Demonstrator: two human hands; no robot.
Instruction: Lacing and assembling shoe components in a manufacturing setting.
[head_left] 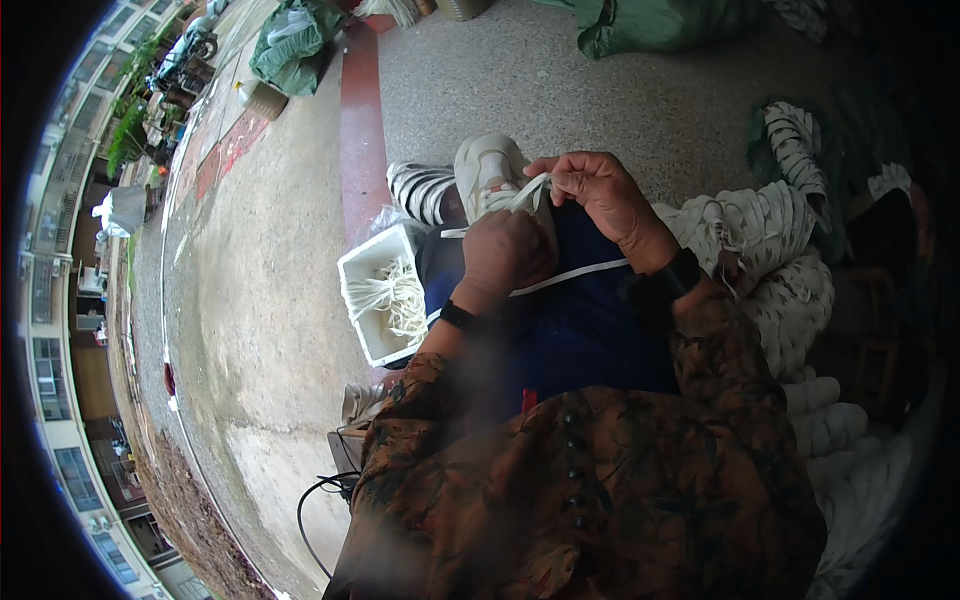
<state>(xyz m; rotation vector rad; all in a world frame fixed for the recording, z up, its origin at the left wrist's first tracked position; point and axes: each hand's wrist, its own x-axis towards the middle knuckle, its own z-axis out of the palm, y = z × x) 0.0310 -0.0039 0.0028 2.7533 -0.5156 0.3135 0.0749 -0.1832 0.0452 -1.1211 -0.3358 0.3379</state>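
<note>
A white sneaker [488, 160] rests on my dark blue lap cloth [590, 330], toe pointing away from me. My left hand [510, 250] is closed in a fist over the shoe's opening, on a white shoelace [530, 193]; its fingertips are hidden. My right hand [598, 192] pinches the same shoelace between thumb and forefinger, just above and right of the left fist. The lace stretches between the two hands. A short lace end shows left of the left hand. A long white strip crosses the lap cloth below my hands.
Left of my lap stands a white box [352, 300] of bundled white laces [388, 298]. Black-and-white striped shoes [425, 190] lie beyond it. White shoes [750, 235] are piled at my right. Green sacks [290, 45] stand farther off; a black cable [303, 510] curves at lower left.
</note>
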